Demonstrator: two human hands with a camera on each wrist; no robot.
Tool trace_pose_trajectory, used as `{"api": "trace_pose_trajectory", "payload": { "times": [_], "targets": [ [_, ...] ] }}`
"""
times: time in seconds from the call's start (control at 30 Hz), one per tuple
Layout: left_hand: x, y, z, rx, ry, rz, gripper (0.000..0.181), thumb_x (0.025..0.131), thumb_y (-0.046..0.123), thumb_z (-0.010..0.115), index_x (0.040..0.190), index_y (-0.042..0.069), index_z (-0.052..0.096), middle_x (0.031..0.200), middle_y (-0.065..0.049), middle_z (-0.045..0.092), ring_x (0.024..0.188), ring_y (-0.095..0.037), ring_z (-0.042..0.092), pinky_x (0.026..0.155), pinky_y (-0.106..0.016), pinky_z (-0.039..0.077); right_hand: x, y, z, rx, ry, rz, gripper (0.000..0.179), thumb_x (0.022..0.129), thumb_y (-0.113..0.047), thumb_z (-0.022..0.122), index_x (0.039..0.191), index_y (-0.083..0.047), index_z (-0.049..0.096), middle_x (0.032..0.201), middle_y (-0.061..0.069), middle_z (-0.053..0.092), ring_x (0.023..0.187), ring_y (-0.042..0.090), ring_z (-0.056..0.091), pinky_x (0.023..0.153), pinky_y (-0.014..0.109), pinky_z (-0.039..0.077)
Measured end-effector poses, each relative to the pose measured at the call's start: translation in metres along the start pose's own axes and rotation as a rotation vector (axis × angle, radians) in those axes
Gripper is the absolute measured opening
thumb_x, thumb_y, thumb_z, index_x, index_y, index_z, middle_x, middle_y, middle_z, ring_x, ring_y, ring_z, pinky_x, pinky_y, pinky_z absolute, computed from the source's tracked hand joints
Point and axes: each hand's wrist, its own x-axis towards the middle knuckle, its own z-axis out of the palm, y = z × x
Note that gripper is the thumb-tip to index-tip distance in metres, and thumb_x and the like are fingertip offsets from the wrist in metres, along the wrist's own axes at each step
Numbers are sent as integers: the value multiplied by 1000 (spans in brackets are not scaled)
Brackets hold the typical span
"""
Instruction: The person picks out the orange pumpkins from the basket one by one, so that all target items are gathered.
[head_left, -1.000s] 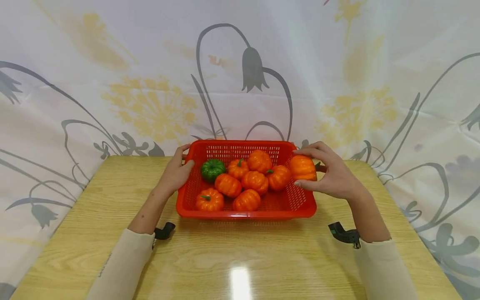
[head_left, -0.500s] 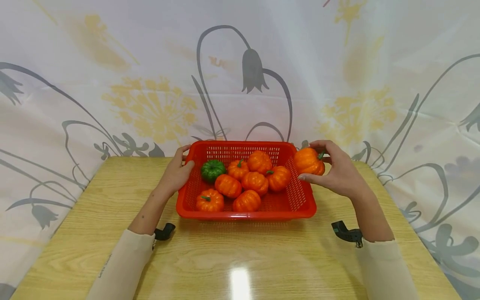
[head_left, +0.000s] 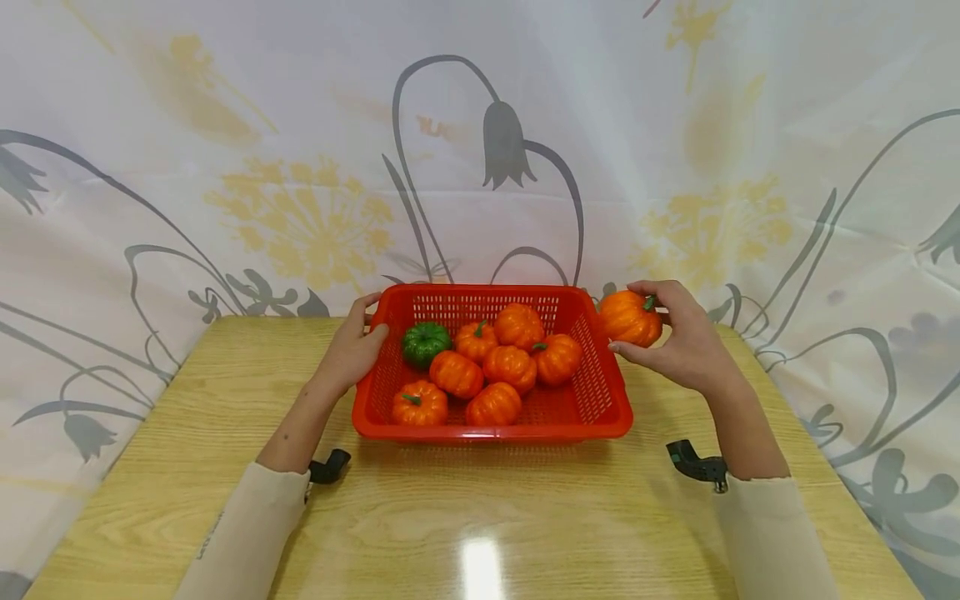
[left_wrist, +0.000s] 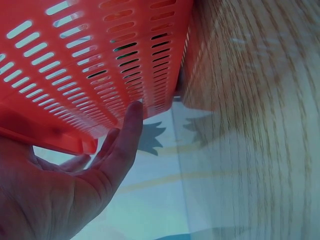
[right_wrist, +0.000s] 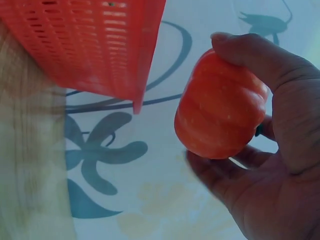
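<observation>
- Table [head_left: 375, 533]: wood-grained top, polished enough to throw back glare near its front edge.
- Red basket [head_left: 491, 432] by the far edge: smooth, glossy plastic with perforated sides.
- Orange pumpkins [head_left: 631, 319]: slick, ribbed, plastic-looking shine.
- Green pumpkin [head_left: 426, 344]: same waxy gloss.
- Printed backdrop [head_left: 300, 100]: creased sheet, faintly shiny from here.
- Sleeves [head_left: 243, 533]: matt cloth.

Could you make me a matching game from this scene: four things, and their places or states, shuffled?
1. Round glossy green pumpkin
2. Red rectangular plastic basket
3. Left hand
4. Right hand

A. Gripping the basket
B. On the pale wood-grain table
C. Holding a ribbed orange pumpkin
D. Inside the basket

Pairs: 1-D; 2-B; 3-A; 4-C
</observation>
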Motion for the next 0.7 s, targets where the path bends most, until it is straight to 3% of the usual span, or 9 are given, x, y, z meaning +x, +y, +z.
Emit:
{"api": "trace_pose_trajectory", "payload": {
  "times": [0.17, 0.3, 0.4, 0.7],
  "targets": [
    [1, 0, 2, -11, -3, 6, 63, 110, 19, 43, 169, 13, 23, 142, -26, 53, 119, -42, 65, 90, -47, 61, 2, 10, -2, -36, 15, 37, 75, 80, -8, 92, 144, 2, 55, 136, 20, 55, 108, 29, 50, 85, 15, 45],
    [1, 2, 2, -21, -8, 9, 64, 110, 20, 43, 169, 14, 22, 142, -26, 53, 118, -42, 65, 90, -46, 61, 2, 17, -3, -43, 10, 98, 89, 81, -11, 92, 155, 0, 45, 141, 21, 52, 117, 40, 53, 94, 40, 53],
    [1, 3, 3, -20, -6, 6, 64, 110, 20, 43, 169, 14, 22, 142, -26, 53, 118, -42, 65, 90, -47, 61, 3, 23, -2, -39, 10, 129, 99, 82, -13, 92, 161, 2, 34, 144, 24, 50, 125, 48, 51, 98, 63, 51],
    [-1, 1, 1, 2, 4, -10, 63, 109, 20, 44, 169, 16, 24, 142, -24, 54, 122, -41, 63, 93, -52, 60, -1, 45, 15, 3, -11, 231, 101, 84, -16, 91, 160, 8, 30, 149, 30, 44, 133, 48, 46, 109, 68, 45]
  ]
}}
